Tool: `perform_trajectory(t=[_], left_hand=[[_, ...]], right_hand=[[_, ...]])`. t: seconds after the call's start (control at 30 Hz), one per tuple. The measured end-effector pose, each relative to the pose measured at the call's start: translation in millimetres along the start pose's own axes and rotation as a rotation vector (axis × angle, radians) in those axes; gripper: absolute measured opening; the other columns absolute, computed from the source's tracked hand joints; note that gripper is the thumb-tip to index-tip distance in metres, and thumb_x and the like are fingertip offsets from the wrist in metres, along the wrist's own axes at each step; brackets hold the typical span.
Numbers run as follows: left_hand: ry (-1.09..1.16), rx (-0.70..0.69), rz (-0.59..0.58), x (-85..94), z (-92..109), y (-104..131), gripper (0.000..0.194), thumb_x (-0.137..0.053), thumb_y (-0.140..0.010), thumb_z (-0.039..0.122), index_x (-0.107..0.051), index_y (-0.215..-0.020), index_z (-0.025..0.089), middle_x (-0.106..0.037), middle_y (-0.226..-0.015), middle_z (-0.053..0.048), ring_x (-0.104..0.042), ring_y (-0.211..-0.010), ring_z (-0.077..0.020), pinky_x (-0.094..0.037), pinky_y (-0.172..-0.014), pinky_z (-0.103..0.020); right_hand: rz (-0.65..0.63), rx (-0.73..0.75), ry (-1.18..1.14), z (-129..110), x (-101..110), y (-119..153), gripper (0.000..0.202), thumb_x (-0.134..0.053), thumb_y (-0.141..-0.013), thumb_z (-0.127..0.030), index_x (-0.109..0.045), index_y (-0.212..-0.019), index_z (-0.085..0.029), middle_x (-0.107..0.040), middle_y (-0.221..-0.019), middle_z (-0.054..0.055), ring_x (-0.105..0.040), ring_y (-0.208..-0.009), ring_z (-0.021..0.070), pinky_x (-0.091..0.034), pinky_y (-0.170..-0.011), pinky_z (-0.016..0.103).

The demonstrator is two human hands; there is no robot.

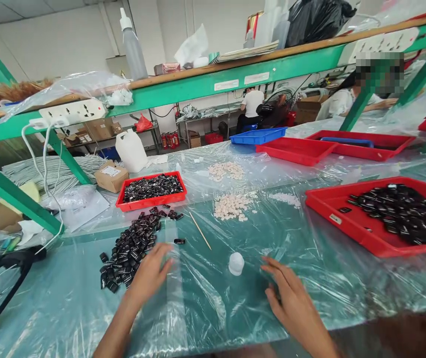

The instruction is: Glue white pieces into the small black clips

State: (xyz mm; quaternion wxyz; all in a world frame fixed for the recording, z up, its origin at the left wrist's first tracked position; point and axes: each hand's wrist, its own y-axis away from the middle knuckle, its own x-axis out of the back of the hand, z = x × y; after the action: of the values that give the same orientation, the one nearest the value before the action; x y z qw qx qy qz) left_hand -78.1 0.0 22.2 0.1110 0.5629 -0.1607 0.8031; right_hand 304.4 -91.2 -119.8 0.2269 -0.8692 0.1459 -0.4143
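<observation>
My left hand (152,273) hovers at the right side of a pile of small black parts (136,243), fingers apart and somewhat blurred, with nothing visibly held. One black piece (179,241) lies apart, just beyond its fingertips. My right hand (291,293) has its fingers spread and holds nothing; a small white round container (236,263) stands to its left, not touched. Between and beyond the hands, a thin wooden stick (200,230) lies on the plastic-covered table (205,318). Farther back is a heap of small beige pieces (232,206).
Red trays of black parts stand at the back left (152,201) and right (339,226). More beige pieces (225,171) and white bits (285,199) lie behind. A green shelf frame (183,82) crosses above. Two people sit in the background. A black strap-like object (6,293) is far left.
</observation>
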Motion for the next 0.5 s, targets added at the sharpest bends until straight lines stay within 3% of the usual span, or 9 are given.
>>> perform_trajectory(t=[0.1,0.2,0.27,0.37,0.5], left_hand=[[-0.062,-0.036,-0.070,-18.7,-13,-38,0.030,-0.063,-0.100,0.029,-0.058,-0.129,0.020,-0.057,-0.136,-0.006,-0.057,-0.126,-0.0240,-0.048,-0.105,-0.049],[-0.060,-0.087,-0.131,-34.5,-22,-62,0.022,-0.062,-0.100,0.028,-0.062,-0.120,0.018,-0.061,-0.128,-0.004,-0.059,-0.122,-0.0224,-0.048,-0.104,-0.048],[-0.027,-0.103,-0.134,-41.8,-27,-64,0.019,-0.062,-0.101,0.029,-0.063,-0.115,0.018,-0.063,-0.124,-0.004,-0.060,-0.119,-0.0213,-0.047,-0.104,-0.046],[0.067,-0.110,-0.098,-46.8,-33,-55,0.015,-0.058,-0.101,0.029,-0.063,-0.110,0.019,-0.064,-0.116,-0.003,-0.062,-0.109,-0.0184,-0.048,-0.099,-0.041],[0.255,-0.074,-0.015,-42.5,-36,-41,0.017,-0.040,-0.103,0.021,-0.057,-0.098,0.021,-0.061,-0.090,0.003,-0.059,-0.080,-0.0113,-0.048,-0.079,-0.026]], right_hand=[[-0.102,0.068,-0.157,-12,0,-23,0.040,-0.065,-0.108,-0.038,-0.078,-0.146,-0.036,-0.089,-0.143,0.007,-0.094,-0.113,0.0283,-0.082,-0.093,0.043],[-0.192,0.105,-0.262,-21,-1,-48,0.031,-0.074,-0.103,-0.040,-0.083,-0.132,-0.038,-0.094,-0.112,0.001,-0.090,-0.076,0.0233,-0.077,-0.064,0.031],[-0.259,0.122,-0.309,-24,-2,-63,0.027,-0.079,-0.098,-0.037,-0.084,-0.124,-0.040,-0.093,-0.100,-0.003,-0.086,-0.067,0.0221,-0.073,-0.056,0.029],[-0.354,0.126,-0.361,-30,-6,-84,0.025,-0.085,-0.094,-0.033,-0.085,-0.118,-0.040,-0.094,-0.097,-0.005,-0.086,-0.067,0.0214,-0.074,-0.061,0.028],[-0.503,0.117,-0.471,-48,-23,-128,0.016,-0.085,-0.101,-0.039,-0.083,-0.114,-0.031,-0.096,-0.104,0.002,-0.095,-0.090,0.0247,-0.078,-0.082,0.029]])
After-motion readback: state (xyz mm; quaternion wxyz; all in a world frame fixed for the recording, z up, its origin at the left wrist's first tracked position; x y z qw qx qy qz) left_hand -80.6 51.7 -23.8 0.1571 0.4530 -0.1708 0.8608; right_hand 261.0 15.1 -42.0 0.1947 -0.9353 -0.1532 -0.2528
